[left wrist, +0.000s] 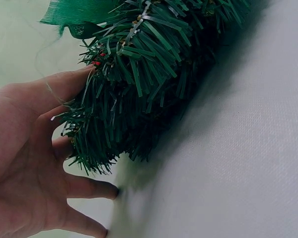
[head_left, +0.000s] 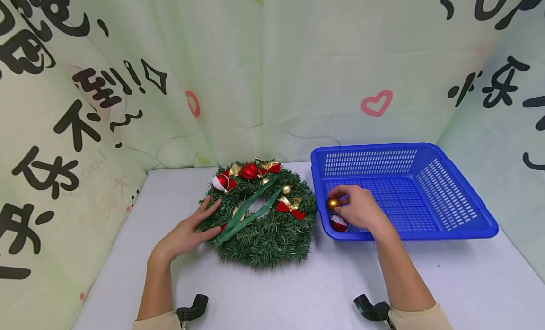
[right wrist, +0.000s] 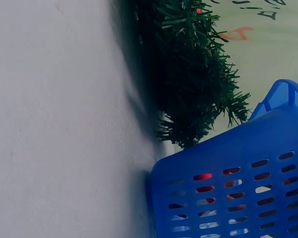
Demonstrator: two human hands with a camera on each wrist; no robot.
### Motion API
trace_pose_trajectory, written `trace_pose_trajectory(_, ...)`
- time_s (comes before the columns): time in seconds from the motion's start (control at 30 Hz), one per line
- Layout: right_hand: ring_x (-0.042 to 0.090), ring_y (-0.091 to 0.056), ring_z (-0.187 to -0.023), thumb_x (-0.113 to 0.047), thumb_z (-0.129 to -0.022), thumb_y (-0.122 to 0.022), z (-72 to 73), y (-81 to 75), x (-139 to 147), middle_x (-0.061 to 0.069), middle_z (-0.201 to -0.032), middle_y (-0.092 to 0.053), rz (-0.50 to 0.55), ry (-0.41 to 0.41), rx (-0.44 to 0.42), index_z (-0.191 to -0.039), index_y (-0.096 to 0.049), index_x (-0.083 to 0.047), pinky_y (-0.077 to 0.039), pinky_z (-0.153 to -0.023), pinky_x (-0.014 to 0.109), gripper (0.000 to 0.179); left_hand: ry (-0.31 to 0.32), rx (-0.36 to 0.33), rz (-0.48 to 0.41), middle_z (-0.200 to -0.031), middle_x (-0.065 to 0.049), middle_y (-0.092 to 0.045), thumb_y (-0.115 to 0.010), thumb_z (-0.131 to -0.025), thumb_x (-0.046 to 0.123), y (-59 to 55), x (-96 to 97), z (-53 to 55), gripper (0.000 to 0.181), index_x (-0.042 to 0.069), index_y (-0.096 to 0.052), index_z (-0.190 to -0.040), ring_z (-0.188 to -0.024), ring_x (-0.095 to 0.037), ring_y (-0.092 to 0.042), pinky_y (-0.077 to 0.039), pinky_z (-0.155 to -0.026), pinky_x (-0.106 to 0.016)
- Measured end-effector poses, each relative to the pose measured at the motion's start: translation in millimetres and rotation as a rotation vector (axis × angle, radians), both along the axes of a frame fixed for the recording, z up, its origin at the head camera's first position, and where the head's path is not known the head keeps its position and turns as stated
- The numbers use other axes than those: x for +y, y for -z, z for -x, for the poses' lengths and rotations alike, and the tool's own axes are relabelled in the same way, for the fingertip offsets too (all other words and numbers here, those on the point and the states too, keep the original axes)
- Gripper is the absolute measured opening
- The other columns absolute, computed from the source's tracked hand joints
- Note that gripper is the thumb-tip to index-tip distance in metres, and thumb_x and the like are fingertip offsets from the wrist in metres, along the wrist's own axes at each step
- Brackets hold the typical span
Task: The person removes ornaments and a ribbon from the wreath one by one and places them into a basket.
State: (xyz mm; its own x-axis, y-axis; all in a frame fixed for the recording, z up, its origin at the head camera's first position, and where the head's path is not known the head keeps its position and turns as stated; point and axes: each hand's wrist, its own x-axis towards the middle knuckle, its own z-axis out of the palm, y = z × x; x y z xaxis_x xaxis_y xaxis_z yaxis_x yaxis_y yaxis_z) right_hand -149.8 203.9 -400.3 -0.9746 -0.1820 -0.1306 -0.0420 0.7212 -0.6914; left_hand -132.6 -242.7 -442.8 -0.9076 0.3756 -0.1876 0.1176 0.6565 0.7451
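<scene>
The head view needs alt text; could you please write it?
A person's right grip holds a gold bauble beside a red-and-white bauble in a blue basket; the left grip touches a decorated Christmas wreath.

Gold ball (head_left: 332, 204) (shiny) inside blue basket (head_left: 404, 197); wreath (head_left: 264, 247) lies flat.

Table (head_left: 123, 261) has loads of room along its left edge, basically zero gap between Christmas wreath (head_left: 266, 247) and plastic basket (head_left: 426, 235).
</scene>
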Motion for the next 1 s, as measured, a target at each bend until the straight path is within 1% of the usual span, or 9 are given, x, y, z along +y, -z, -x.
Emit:
trace_pose_trajectory(0.07,0.036,-0.072,-0.108,-0.002,-0.092,-0.069,0.3,0.9,0.1,0.018,-0.116,-0.074,0.005,-0.001,-0.004,-0.123,-0.072,-0.002,-0.059,-0.078,0.038,0.031,-0.002,0.000,0.000,-0.177,0.000,0.000,-0.066,-0.102,0.047,-0.3,0.0,-0.6,0.077,0.036,-0.026,-0.166,-0.158,-0.048,-0.016,-0.026,-0.117,-0.075)
trace_pose_trajectory(0.13,0.035,-0.072,-0.108,-0.002,-0.092,-0.069,0.6,1.3,0.2,0.018,-0.116,-0.074,0.003,-0.003,-0.002,-0.123,-0.072,-0.002,-0.058,-0.078,0.039,0.032,-0.003,0.000,0.001,-0.177,0.001,0.000,-0.066,-0.102,0.047,-0.4,0.2,-1.0,0.077,0.036,-0.026,-0.166,-0.158,-0.048,-0.016,-0.025,-0.117,-0.075)
trace_pose_trajectory(0.3,0.036,-0.072,-0.109,0.000,-0.090,-0.069,0.7,2.1,-0.3,0.018,-0.116,-0.075,-0.006,-0.013,0.000,-0.125,-0.071,-0.001,-0.058,-0.084,0.045,0.035,-0.003,-0.001,0.010,-0.177,0.000,0.001,-0.065,-0.102,0.047,0.3,0.5,-1.4,0.077,0.035,-0.025,-0.167,-0.158,-0.048,-0.015,-0.024,-0.117,-0.076)
trace_pose_trajectory(0.37,0.036,-0.071,-0.109,0.000,-0.089,-0.069,0.8,2.5,-0.3,0.019,-0.116,-0.074,-0.005,-0.015,-0.004,-0.125,-0.071,-0.001,-0.059,-0.084,0.046,0.036,-0.002,0.000,0.011,-0.177,0.000,0.001,-0.065,-0.102,0.047,0.3,0.6,-1.5,0.077,0.035,-0.025,-0.167,-0.158,-0.048,-0.015,-0.024,-0.117,-0.076)
trace_pose_trajectory(0.6,0.038,-0.070,-0.110,0.001,-0.089,-0.070,1.3,3.9,0.0,0.021,-0.118,-0.073,-0.001,-0.022,-0.039,-0.127,-0.070,-0.002,-0.061,-0.079,0.040,0.037,-0.003,-0.001,0.011,-0.177,0.000,0.000,-0.065,-0.102,0.048,0.5,0.3,-2.3,0.077,0.036,-0.025,-0.167,-0.158,-0.049,-0.015,-0.025,-0.116,-0.076)
trace_pose_trajectory(0.73,0.037,-0.070,-0.110,0.001,-0.089,-0.071,1.1,4.6,-0.1,0.021,-0.118,-0.073,-0.007,-0.031,-0.046,-0.127,-0.070,-0.002,-0.061,-0.078,0.040,0.038,-0.007,-0.007,0.008,-0.177,0.001,0.001,-0.065,-0.102,0.048,0.3,0.2,-2.7,0.077,0.036,-0.025,-0.166,-0.158,-0.048,-0.014,-0.024,-0.117,-0.076)
trace_pose_trajectory(1.0,0.039,-0.069,-0.112,0.000,-0.090,-0.072,0.4,4.8,-0.1,0.022,-0.121,-0.072,-0.027,-0.043,-0.038,-0.129,-0.069,-0.001,-0.060,-0.083,0.044,0.039,0.001,-0.010,0.003,-0.177,0.001,0.002,-0.065,-0.102,0.048,0.1,0.5,-0.9,0.077,0.037,-0.024,-0.167,-0.158,-0.049,-0.013,-0.023,-0.117,-0.076)
